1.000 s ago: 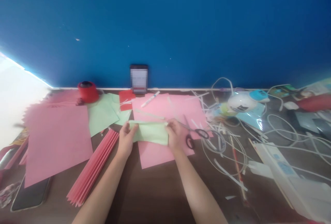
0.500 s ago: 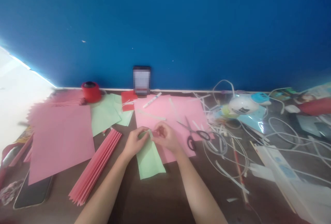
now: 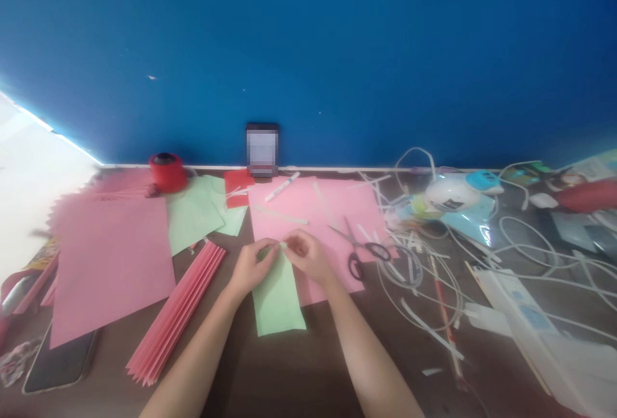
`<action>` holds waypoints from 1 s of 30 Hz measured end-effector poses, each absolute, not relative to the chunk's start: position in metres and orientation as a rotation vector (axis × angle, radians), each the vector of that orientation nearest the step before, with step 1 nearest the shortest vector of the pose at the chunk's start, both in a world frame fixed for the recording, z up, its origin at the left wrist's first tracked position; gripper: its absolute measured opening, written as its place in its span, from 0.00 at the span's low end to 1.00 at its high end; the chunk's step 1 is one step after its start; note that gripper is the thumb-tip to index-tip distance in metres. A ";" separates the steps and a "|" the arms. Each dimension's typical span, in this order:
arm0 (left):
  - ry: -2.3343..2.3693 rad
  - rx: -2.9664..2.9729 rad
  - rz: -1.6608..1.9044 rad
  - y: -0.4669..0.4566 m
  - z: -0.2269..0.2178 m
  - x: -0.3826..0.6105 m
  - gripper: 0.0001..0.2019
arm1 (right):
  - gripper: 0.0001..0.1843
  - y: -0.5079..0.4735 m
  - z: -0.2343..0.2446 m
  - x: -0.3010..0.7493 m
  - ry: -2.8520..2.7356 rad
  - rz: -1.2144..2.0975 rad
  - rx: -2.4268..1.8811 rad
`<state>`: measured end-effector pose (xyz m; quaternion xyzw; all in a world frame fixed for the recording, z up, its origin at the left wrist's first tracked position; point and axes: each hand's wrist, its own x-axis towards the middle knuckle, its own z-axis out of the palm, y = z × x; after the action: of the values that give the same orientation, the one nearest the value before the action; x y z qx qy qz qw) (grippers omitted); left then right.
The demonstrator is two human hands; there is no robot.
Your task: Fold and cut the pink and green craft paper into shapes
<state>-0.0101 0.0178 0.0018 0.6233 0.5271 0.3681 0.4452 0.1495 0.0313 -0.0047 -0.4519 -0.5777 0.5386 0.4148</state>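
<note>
A light green paper strip (image 3: 277, 296) lies lengthwise toward me on the dark table, partly over a pink sheet (image 3: 321, 225). My left hand (image 3: 253, 267) and my right hand (image 3: 306, 256) meet at its far end, both with fingers closed in a pinch on that edge. Black-handled scissors (image 3: 359, 252) lie just right of my right hand on the pink sheet.
A pleated pink paper fan (image 3: 176, 312) and a large pink sheet (image 3: 110, 263) lie to the left, with a phone (image 3: 60, 360) under its corner. A red tape roll (image 3: 166, 170), green sheets (image 3: 197, 212) and a marker (image 3: 282, 186) sit further back. White cables and paper strips (image 3: 424, 276) clutter the right.
The green paper was held crosswise between my hands a second ago; it is now turned lengthwise, and both hands have come together at its far end.
</note>
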 end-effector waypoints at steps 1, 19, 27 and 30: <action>1.302 1.546 0.914 0.018 0.002 -0.010 0.11 | 0.04 0.031 -0.004 0.149 -1.462 1.350 -1.137; 1.288 1.532 0.913 0.017 0.002 -0.010 0.11 | 0.08 0.034 0.002 0.148 -1.507 1.325 -1.144; 1.294 1.530 0.931 0.017 0.001 -0.009 0.11 | 0.07 0.034 0.001 0.149 -1.509 1.329 -1.136; 1.305 1.537 0.947 0.017 0.000 -0.009 0.10 | 0.07 0.034 0.000 0.149 -1.533 1.314 -1.129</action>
<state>-0.0090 0.0174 -0.0001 0.6192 0.5259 0.3814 0.4411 0.1493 0.0342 0.0005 -0.4469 -0.6066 0.5200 0.4024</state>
